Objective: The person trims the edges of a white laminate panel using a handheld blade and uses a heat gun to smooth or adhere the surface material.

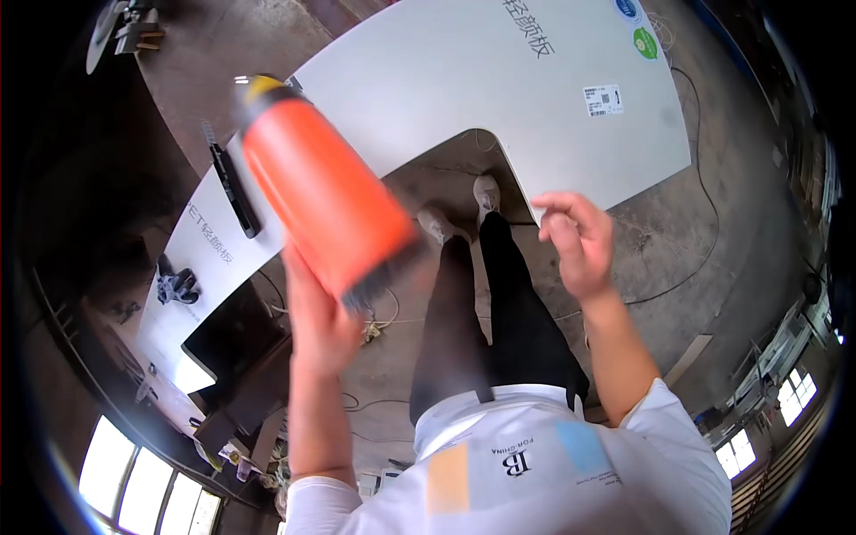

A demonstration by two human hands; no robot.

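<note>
My left hand point(316, 325) is wrapped round the lower part of an orange cylinder point(325, 192) and holds it tilted above the white panel. The cylinder has black ends and a yellow tip; motion blurs it, so its exact kind does not show. My right hand point(580, 245) is raised beside the panel's inner corner, its fingers loosely bent and apart, with nothing seen in it. Under both lies a large white panel point(437, 98) with a cut-out on my side. A black snap-off knife point(234, 192) rests on its left part, its blade out.
A dark grey glove point(176, 287) lies on the panel's left end. The panel carries a white label point(604, 101) and a round green sticker point(645, 43). A thin black cable point(704, 192) curves over the concrete floor at right. Long material stands stacked along the right side.
</note>
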